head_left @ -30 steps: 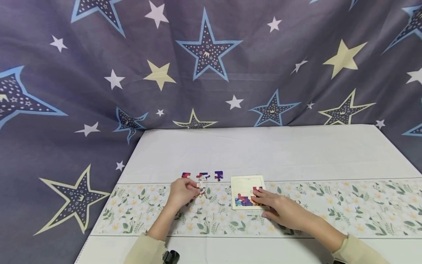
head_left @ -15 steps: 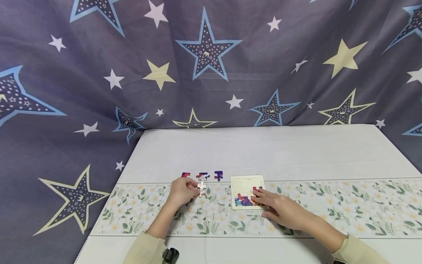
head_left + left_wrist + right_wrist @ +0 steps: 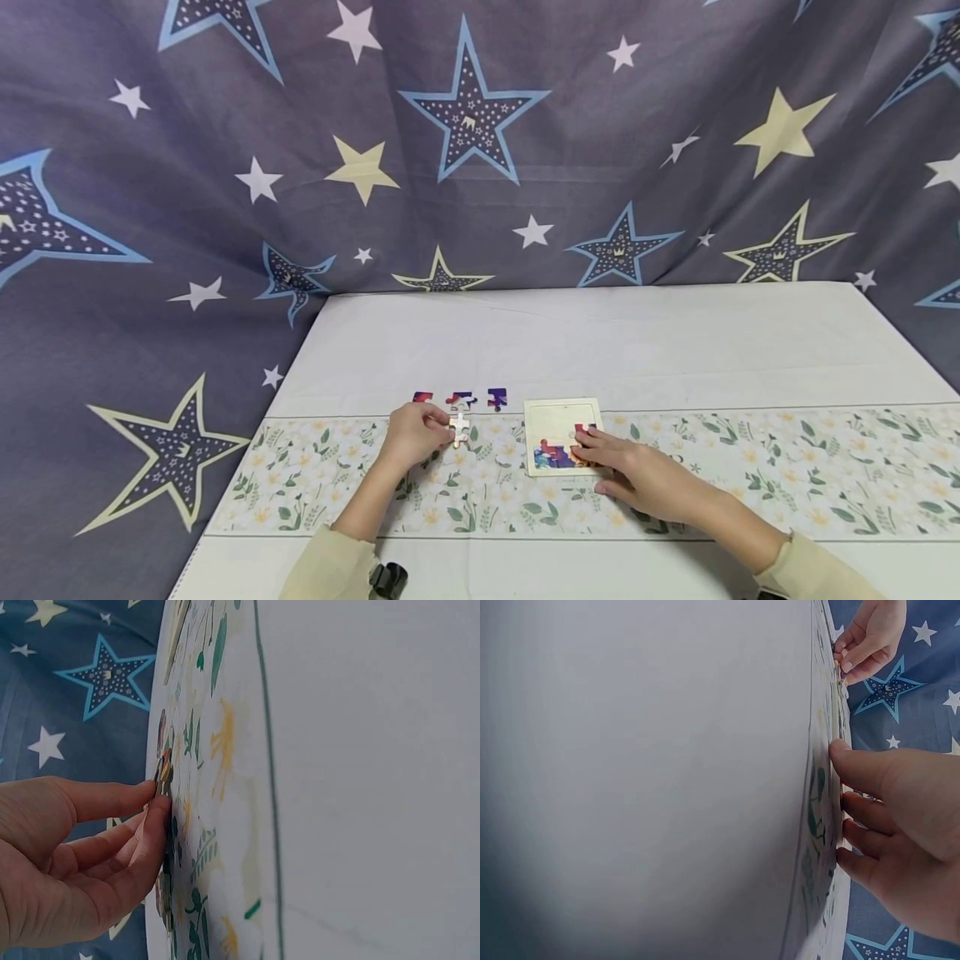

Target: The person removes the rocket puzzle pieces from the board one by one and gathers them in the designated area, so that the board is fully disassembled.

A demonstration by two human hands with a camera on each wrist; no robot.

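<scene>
Pinching hand: left hand point(image 3: 411, 435), thumb and fingertips closed on one jigsaw piece point(image 3: 460, 428); reads pale in head view, its print hard to make out.
Tray hand: right hand point(image 3: 639, 473), fingers extended, tips resting over the right edge of the square puzzle tray point(image 3: 557, 417), thumb by its near right corner; no grip shows.
Tray: flat on the table surface point(image 3: 585, 342), nearer its left edge than its right. Joined pieces point(image 3: 555, 457) line the tray's near edge; seated red piece point(image 3: 582, 430) by its right edge, partly under fingers. Far part bare.
Loose row: crimson piece point(image 3: 423, 397), multicoloured piece point(image 3: 462, 400), purple piece point(image 3: 497, 398); left of tray, about level with its far edge. Held piece just on the near side of the middle one; contact unclear.
Step, judged: readying a piece for a part-filled jigsaw.
Next move calls for: turning tabs to suit a gap, carrying it over the tray's left edge, pressing flat with the tray steadied.
Count: hands two; tray one; loose pieces four visible, held one included; joined pieces uncertain, fingers cover some.
</scene>
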